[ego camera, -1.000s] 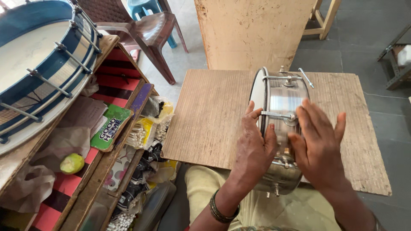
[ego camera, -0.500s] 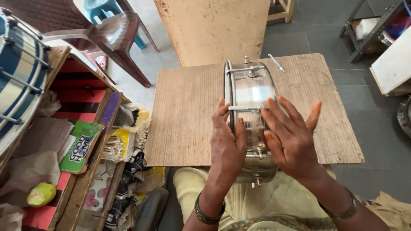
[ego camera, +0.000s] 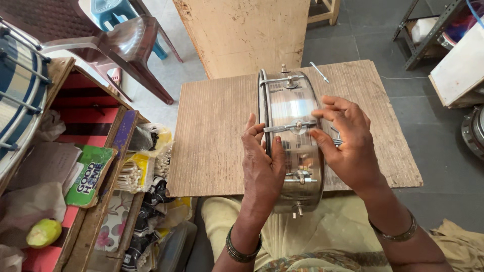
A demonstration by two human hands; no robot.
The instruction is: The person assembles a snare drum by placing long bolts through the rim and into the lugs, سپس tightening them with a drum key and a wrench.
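— On the wooden board (ego camera: 217,131), what stands there?
— A shiny metal drum shell (ego camera: 292,146), up on its edge (tension rods along its side).
— And the hands?
— The left hand (ego camera: 262,161) lies flat against its near rim; the right hand (ego camera: 348,146) cups the other side, fingers spread, gripping nothing else.

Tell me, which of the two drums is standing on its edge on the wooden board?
The shiny silver drum between both hands. The other, a blue and white drum, sits off to the left side, untouched.
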